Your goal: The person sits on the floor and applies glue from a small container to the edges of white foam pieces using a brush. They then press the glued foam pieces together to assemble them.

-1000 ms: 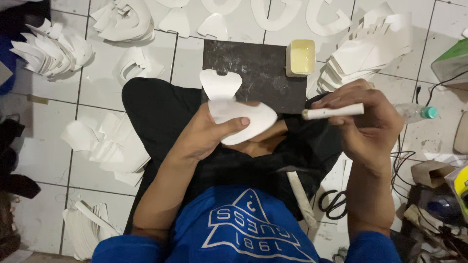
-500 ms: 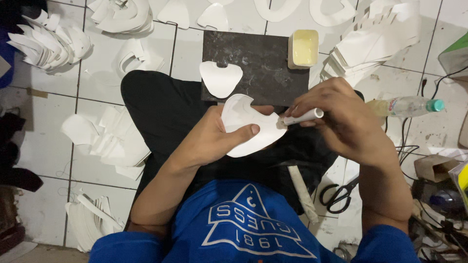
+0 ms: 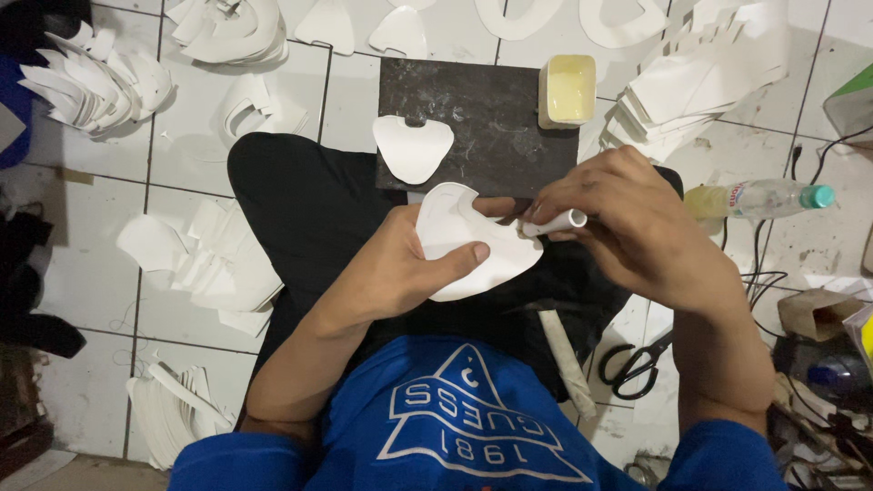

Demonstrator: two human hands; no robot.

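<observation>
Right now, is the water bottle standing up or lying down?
Lying down. The clear bottle rests on its side on the tiled floor, green cap pointing right.

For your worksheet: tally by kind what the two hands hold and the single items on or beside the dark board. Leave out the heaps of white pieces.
White cut piece in the left hand: 1
White stick tool in the right hand: 1
White cut piece on the dark board: 1
Yellow tub: 1
Clear bottle: 1
Black scissors: 1
Total: 6
</observation>
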